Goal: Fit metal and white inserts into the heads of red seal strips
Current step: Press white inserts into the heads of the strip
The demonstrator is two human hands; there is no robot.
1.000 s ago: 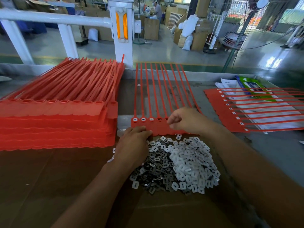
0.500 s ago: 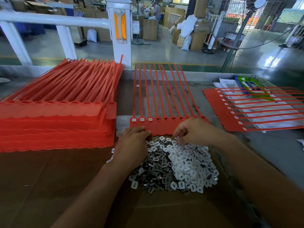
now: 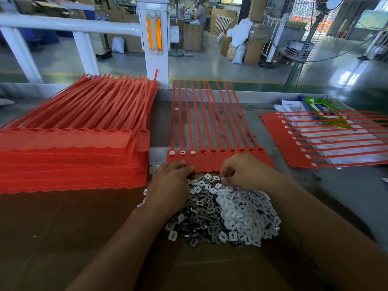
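Observation:
A row of joined red seal strips (image 3: 212, 158) lies flat in the middle, tails pointing away. Its three leftmost heads hold white inserts; the other head sockets look dark. In front of it lies a pile of white inserts (image 3: 245, 215) mixed with metal inserts (image 3: 201, 215). My left hand (image 3: 170, 185) rests palm down on the pile's left side, fingertips touching the strip's near edge. My right hand (image 3: 241, 171) is at the pile's far edge, fingers curled and pinching a small white insert.
A tall stack of red seal strips (image 3: 71, 156) fills the left. Another sheet of strips (image 3: 310, 141) with white inserts lies at the right over papers and a green packet (image 3: 321, 108). Brown cardboard (image 3: 63, 238) covers the near table. A white railing (image 3: 155, 45) stands behind.
My right hand came back from the strip heads down to the far edge of the insert pile and closed its fingers on an insert. My left hand stayed put.

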